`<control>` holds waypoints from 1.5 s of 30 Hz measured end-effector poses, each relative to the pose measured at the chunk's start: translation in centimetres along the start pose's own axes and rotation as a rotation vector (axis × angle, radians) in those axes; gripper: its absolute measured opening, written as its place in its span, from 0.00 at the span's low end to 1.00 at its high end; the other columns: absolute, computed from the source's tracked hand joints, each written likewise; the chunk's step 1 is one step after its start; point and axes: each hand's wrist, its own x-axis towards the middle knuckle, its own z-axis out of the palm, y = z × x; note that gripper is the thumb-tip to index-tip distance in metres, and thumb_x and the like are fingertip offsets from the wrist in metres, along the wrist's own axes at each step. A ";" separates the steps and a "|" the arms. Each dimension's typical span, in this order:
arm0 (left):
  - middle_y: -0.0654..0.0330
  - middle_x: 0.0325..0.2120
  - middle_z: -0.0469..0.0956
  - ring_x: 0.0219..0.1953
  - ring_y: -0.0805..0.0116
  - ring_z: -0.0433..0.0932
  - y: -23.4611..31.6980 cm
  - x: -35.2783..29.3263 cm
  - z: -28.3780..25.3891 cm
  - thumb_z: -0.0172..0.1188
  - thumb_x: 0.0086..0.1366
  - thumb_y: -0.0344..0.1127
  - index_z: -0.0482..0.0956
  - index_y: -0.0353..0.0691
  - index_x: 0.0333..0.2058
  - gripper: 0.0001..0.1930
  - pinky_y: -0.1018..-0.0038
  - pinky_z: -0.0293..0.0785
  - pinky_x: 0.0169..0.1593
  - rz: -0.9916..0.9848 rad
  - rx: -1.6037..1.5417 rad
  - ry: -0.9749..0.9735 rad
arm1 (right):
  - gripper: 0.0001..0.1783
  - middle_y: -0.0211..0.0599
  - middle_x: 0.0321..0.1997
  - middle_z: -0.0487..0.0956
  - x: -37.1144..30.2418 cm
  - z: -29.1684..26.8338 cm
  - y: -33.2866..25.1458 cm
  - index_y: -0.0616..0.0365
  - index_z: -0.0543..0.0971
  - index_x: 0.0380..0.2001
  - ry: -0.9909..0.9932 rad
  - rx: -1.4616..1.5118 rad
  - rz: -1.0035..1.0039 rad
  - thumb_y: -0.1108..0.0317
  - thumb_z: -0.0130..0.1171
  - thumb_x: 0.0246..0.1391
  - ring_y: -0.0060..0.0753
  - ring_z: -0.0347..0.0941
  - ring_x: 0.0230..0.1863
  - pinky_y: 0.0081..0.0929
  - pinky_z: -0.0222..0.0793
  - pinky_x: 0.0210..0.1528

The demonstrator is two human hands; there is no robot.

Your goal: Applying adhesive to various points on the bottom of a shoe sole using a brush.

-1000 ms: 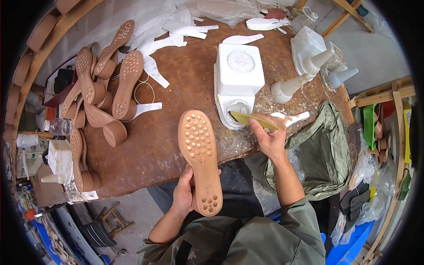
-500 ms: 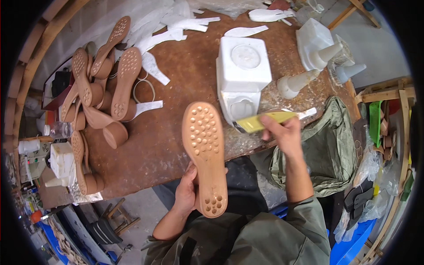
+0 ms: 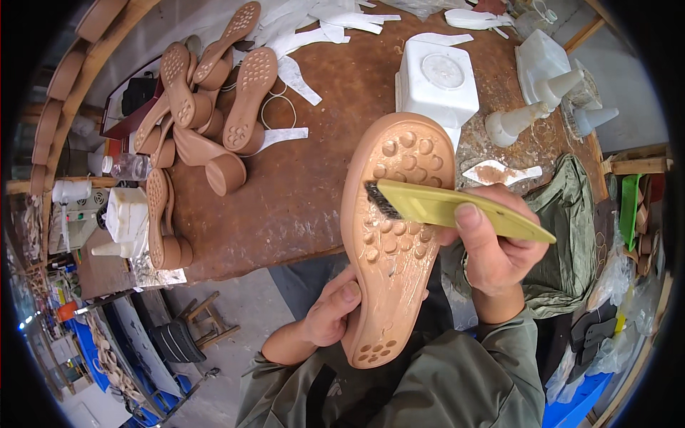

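Stained brown bench [image 3: 300, 192] behind sole [image 3: 394, 282] & brush [image 3: 435, 205]; grey flr [image 3: 251, 307] poss. concrete.

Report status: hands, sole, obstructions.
Left hand gripping tan shoe sole. Right hand holding yellow-green brush, bristles at the sole's wider dimpled end. Nothing seen blocking the brush.

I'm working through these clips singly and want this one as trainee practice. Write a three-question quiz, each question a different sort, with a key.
1. Multiple choice: what does the right hand hold?
(a) a knife
(b) a brush
(c) a bottle

2. True or false: the bristles are over the heel end of the shoe sole.

3. Short answer: which boxy thing stands on the brown table, partly hidden behind the sole's front end?

Key:
1. b
2. False; they are over the wide front part.
3. A white container.
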 end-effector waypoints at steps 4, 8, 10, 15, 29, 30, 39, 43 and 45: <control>0.42 0.53 0.68 0.51 0.47 0.73 0.3 -0.7 -0.3 0.46 0.62 0.57 0.54 0.27 0.60 0.40 0.60 0.70 0.54 0.022 0.034 -0.040 | 0.08 0.42 0.24 0.80 -0.6 -0.4 -1.6 0.70 0.80 0.32 -0.196 -0.095 -0.199 0.78 0.65 0.46 0.27 0.76 0.22 0.20 0.69 0.20; 0.47 0.57 0.63 0.58 0.59 0.66 0.4 -1.5 -1.0 0.40 0.70 0.50 0.49 0.29 0.62 0.33 0.66 0.60 0.60 0.113 0.072 -0.257 | 0.10 0.44 0.23 0.80 -1.3 -0.7 -2.5 0.70 0.79 0.31 -0.327 -0.099 -0.284 0.79 0.66 0.41 0.33 0.77 0.20 0.23 0.72 0.21; 0.48 0.57 0.63 0.59 0.60 0.66 0.3 -2.2 -0.9 0.40 0.70 0.50 0.50 0.29 0.62 0.32 0.67 0.60 0.61 0.120 0.096 -0.220 | 0.10 0.44 0.23 0.80 -1.8 -0.7 -2.8 0.70 0.79 0.31 -0.329 -0.125 -0.319 0.80 0.66 0.41 0.34 0.77 0.19 0.23 0.72 0.20; 0.51 0.59 0.61 0.61 0.65 0.62 0.2 -3.5 -0.5 0.41 0.70 0.48 0.49 0.30 0.63 0.32 0.70 0.56 0.62 0.168 0.180 -0.138 | 0.09 0.43 0.22 0.79 -3.7 -0.9 -3.8 0.70 0.79 0.28 -0.339 -0.076 -0.283 0.80 0.66 0.40 0.33 0.76 0.18 0.23 0.71 0.19; 0.43 0.54 0.66 0.51 0.52 0.72 0.0 -3.4 1.3 0.40 0.66 0.54 0.48 0.28 0.62 0.37 0.62 0.68 0.55 0.301 0.143 -0.075 | 0.11 0.46 0.20 0.79 -8.5 -0.6 -4.8 0.75 0.78 0.27 -0.296 -0.024 -0.350 0.80 0.66 0.37 0.32 0.74 0.15 0.22 0.69 0.14; 0.44 0.54 0.65 0.54 0.58 0.70 0.0 -3.4 1.4 0.38 0.69 0.53 0.47 0.30 0.62 0.34 0.65 0.66 0.57 0.335 0.061 -0.110 | 0.11 0.46 0.20 0.78 -8.9 -0.4 -4.8 0.75 0.77 0.28 -0.289 0.007 -0.365 0.80 0.66 0.37 0.32 0.74 0.15 0.23 0.69 0.14; 0.42 0.56 0.65 0.53 0.45 0.71 -0.1 -3.3 2.1 0.30 0.69 0.50 0.52 0.32 0.62 0.30 0.58 0.67 0.57 0.482 -0.054 0.037 | 0.13 0.44 0.22 0.78 -10.6 -0.1 -5.3 0.74 0.78 0.29 -0.377 -0.036 -0.524 0.78 0.67 0.36 0.29 0.72 0.14 0.23 0.71 0.13; 0.43 0.55 0.66 0.52 0.47 0.72 0.1 -3.3 2.2 0.30 0.70 0.49 0.55 0.32 0.61 0.30 0.60 0.68 0.57 0.446 -0.024 0.201 | 0.09 0.41 0.20 0.78 -11.1 -0.1 -6.1 0.68 0.76 0.28 -0.394 -0.139 -0.520 0.76 0.62 0.42 0.30 0.73 0.15 0.25 0.72 0.19; 0.44 0.53 0.68 0.51 0.50 0.73 0.3 -3.2 2.0 0.30 0.70 0.48 0.57 0.31 0.60 0.29 0.63 0.70 0.55 0.433 -0.009 0.221 | 0.09 0.41 0.20 0.78 -11.1 -0.1 -6.4 0.68 0.76 0.28 -0.427 -0.133 -0.528 0.76 0.63 0.42 0.30 0.72 0.15 0.26 0.72 0.19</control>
